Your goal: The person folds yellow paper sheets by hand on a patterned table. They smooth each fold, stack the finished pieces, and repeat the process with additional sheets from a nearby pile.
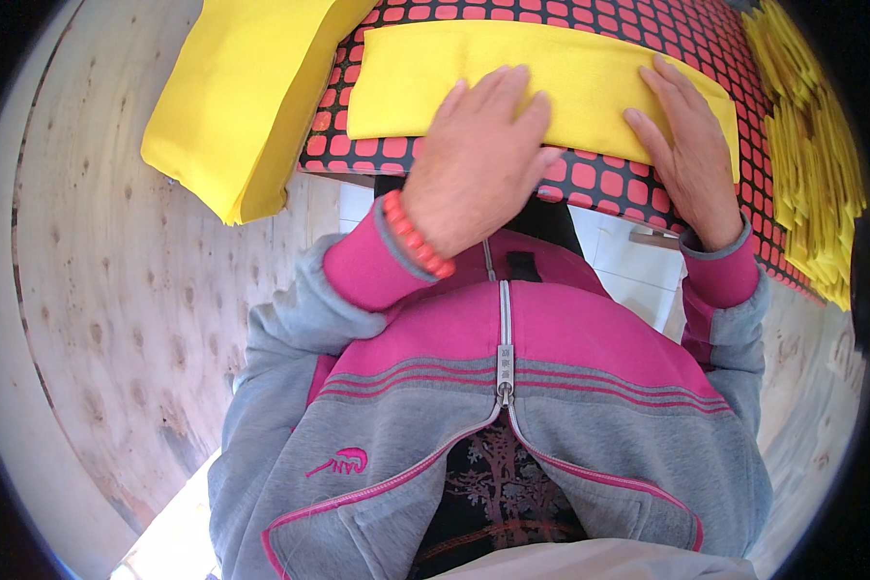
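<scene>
A long strip of folded yellow cloth (406,82) lies flat across a red-and-black checked table cover (590,174). My left hand (483,159), with a red bead bracelet (414,235) at its wrist, rests over the middle of the cloth's near edge, fingers stretched out. Near the cloth's right end my right hand (686,140) lies on it, thumb and fingers spread. Neither hand grips anything that I can see. Parts of the cloth under both hands are hidden.
At the left, a thick stack of yellow cloth (232,97) overhangs the checked cover's edge. Many folded yellow pieces (812,155) are piled at the far right. A pale wooden board surface (145,319) extends on the left side. My grey and pink jacket fills the lower middle.
</scene>
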The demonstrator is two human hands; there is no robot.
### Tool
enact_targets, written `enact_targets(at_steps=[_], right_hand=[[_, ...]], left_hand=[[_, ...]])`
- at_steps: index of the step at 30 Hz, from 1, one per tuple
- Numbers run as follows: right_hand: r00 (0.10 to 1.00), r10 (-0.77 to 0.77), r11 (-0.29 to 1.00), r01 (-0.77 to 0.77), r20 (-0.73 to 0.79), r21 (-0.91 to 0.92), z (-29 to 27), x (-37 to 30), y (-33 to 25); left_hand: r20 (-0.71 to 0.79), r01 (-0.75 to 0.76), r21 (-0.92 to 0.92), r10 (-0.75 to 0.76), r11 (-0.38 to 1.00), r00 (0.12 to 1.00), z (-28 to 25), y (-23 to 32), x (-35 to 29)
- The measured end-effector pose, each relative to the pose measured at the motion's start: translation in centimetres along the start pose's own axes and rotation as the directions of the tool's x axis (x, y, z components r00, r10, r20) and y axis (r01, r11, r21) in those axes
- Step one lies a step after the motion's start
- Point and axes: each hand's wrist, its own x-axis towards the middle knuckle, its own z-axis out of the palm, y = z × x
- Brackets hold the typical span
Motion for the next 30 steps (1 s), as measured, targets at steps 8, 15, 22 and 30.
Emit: enact_targets(at_steps=[8, 15, 22, 30], right_hand=[[1.000, -0.019, 1.000, 0.020, -0.017, 0.004, 0.0, 0.0, -0.2], [1.000, -0.005, 1.000, 0.005, -0.005, 0.000, 0.0, 0.1, -0.2], [1.000, -0.027, 1.000, 0.027, -0.011, 0.003, 0.1, 0.0, -0.2], [1.000, -0.018, 1.000, 0.018, -0.017, 0.009, 0.2, -0.3, 0.1]], left_hand=[[-0.088, 0.081, 0.083, -0.074, 0.993, 0.993, -3.3, -2.4, -3.7], [-0.068, -0.020, 0.082, 0.025, 0.996, 0.997, -1.9, -0.2, 0.6], [0.161, 0.057, 0.112, -0.075, 0.992, 0.984, 3.8, 0.0, 10.4], [-0.052, 0.161, 0.284, -0.153, 0.945, 0.987, 4.3, -4.4, 3.3]])
